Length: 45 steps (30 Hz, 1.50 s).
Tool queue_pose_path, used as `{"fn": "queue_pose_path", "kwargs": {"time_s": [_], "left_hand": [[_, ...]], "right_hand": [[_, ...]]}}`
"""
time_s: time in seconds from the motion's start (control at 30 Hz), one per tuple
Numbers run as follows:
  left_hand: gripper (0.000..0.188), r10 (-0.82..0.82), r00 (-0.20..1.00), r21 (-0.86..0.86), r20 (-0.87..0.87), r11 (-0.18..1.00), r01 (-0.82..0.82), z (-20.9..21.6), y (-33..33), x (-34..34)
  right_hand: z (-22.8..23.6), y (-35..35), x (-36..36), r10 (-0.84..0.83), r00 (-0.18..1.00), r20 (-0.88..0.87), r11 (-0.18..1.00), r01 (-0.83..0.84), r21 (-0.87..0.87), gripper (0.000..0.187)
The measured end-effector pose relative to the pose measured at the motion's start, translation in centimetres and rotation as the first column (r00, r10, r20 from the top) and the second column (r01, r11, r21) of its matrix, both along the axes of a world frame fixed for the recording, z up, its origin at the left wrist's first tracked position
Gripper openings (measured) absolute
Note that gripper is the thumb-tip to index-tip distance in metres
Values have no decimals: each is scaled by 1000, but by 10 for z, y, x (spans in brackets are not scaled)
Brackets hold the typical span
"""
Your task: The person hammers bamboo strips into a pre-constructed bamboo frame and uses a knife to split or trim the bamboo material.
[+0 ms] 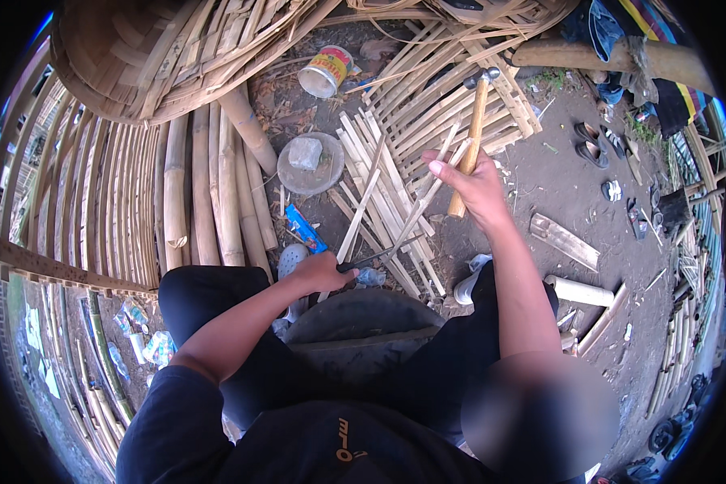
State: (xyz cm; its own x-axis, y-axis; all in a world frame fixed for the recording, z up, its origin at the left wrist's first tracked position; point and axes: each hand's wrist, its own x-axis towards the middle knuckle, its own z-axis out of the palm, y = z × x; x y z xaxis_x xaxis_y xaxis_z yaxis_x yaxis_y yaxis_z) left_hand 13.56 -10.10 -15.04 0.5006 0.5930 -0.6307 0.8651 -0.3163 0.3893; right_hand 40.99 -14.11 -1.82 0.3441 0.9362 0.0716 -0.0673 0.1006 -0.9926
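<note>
My left hand [324,274] is closed round the dark handle of a knife [383,253], whose narrow blade points to the right over my lap. In my right hand [477,187], farther forward, are a hammer [477,113] and a thin bamboo strip [415,211]. The hammer's head is at the far end of its pale wooden handle. The strip slants down from my thumb, and its lower end meets or crosses the knife blade; whether they touch I cannot tell. Several split bamboo strips [373,181] lie on the ground just beyond.
A slatted bamboo frame [436,97] lies ahead. A round disc [327,176] bears a grey block [305,153], near a bucket [327,71] and a blue packet [305,228]. Bamboo poles [204,185] and a slatted bench [97,202] stand left; sandals [593,145] and bamboo offcuts [565,240] lie right.
</note>
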Motion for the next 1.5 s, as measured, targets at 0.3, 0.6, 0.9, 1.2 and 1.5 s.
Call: {"fn": "queue_pose_path", "kwargs": {"time_s": [0.3, 0.6, 0.9, 1.2, 1.5], "left_hand": [[56, 120, 982, 42, 142, 991, -127, -36, 14, -9], [48, 146, 983, -278, 110, 954, -111, 42, 28, -33], [47, 176, 977, -460, 123, 882, -101, 64, 24, -48], [53, 79, 997, -407, 2, 911, -71, 47, 9, -41], [44, -137, 973, -190, -187, 977, 101, 29, 1, -37]], "right_hand": [[-1, 5, 7, -57, 998, -27, 986, 52, -158, 35], [-13, -29, 38, -24, 978, 209, 747, 156, -646, 29], [-37, -50, 20, 183, 940, 289, 663, 99, -742, 23], [-59, -66, 19, 490, 812, 317, 568, -22, -823, 25], [-64, -85, -5, 563, 764, 316, 501, -12, -865, 34]]}}
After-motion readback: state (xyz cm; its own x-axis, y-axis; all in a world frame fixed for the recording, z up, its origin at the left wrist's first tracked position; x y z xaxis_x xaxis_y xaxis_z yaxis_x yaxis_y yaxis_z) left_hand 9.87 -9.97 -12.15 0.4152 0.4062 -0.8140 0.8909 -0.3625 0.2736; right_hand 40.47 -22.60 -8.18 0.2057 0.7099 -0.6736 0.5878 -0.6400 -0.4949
